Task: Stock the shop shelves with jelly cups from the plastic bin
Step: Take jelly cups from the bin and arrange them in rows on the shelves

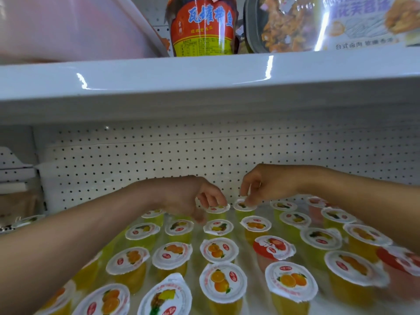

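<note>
Jelly cups (pixel 219 250), small clear plastic tubs of yellow or red jelly sealed with thin white foil lids printed with fruit, stand upright in close rows on the white shop shelf (pixel 252 292), right back to its white perforated metal back panel (pixel 159 155). I judge each one light, with a thin wall that gives under a squeeze and a smooth, rather slippery side. The crinkled foil edge is the weak part, so I would take hold at the stiff rim just under the lid, from above, and not pull on the foil. They are wider at the top than at the base, so a nudge could tip a neighbour. Both my arms reach to the back row. My left hand (pixel 200 198) has its grip curled down over the left-hand cup (pixel 217 209), fingertips on the far edge of its lid. The thumb seems to sit on the near side, though my wrist hides part of it. My right hand (pixel 261 185) has a narrow grip, with finger and thumb pinching the lid rim of the right-hand cup (pixel 244 205) just beside it. Both cups stand on the shelf, not lifted.
</note>
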{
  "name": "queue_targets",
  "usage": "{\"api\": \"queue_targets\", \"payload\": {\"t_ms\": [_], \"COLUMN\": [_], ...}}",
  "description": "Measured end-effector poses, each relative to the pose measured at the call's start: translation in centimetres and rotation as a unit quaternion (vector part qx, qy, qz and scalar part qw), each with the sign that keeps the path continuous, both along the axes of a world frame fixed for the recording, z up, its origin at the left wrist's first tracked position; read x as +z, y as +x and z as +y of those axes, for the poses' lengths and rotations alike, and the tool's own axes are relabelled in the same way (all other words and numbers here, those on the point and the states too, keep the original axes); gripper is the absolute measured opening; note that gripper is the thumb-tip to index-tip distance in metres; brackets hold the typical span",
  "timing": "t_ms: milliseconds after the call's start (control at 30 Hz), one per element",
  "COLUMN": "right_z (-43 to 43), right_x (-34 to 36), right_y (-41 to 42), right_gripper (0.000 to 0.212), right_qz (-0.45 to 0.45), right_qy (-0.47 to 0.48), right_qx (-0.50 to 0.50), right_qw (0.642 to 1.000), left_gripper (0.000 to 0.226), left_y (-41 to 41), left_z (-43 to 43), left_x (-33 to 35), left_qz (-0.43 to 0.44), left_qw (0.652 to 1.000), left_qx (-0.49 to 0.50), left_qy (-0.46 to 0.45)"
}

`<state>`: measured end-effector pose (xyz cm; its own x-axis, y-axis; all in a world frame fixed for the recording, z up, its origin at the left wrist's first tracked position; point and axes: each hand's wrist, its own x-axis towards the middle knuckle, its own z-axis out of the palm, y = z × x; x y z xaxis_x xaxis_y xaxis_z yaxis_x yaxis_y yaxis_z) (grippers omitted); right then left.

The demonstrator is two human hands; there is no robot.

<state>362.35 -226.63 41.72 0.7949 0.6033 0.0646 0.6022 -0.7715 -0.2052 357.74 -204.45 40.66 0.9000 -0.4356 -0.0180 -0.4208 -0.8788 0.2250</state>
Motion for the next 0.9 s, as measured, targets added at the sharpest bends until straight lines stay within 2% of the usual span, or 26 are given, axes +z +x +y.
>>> {"api": "queue_targets", "payload": {"t_ms": [133,267,467,667,900], "right_z": [-0.7,-0.7,-0.6,-0.9,-0.9], "right_x": [-0.9,-1.7,-2.6,-3.2,-3.3], "right_y": [-1.5,-2.0,-1.8,-0.7,-0.5], "right_gripper": [0.041,0.049,0.044,0.041,0.037], "right_qz": [0.034,0.030,0.021,0.025,0.022], "right_qy": [-0.056,-0.085,-0.070,-0.040,-0.029], "right_qx": [0.000,0.004,0.011,0.001,0.009], "right_qw": [0.998,0.996,0.997,0.999,0.999], "left_gripper": [0.054,0.047,0.049,0.063,0.060], "left_y": [-1.0,-1.1,-0.5,0.5,1.0], "left_z": [-0.3,-0.8,-1.2,-1.7,-1.7], "left_x": [-1.2,-1.6,-2.0,-2.3,-2.7], "left_qz": [0.020,0.018,0.032,0.035,0.029], "left_qw": [1.000,1.000,0.999,0.998,0.998], "left_qx": [-0.004,-0.007,0.009,0.033,0.039], "left_qy": [0.013,0.008,-0.021,-0.036,-0.034]}}
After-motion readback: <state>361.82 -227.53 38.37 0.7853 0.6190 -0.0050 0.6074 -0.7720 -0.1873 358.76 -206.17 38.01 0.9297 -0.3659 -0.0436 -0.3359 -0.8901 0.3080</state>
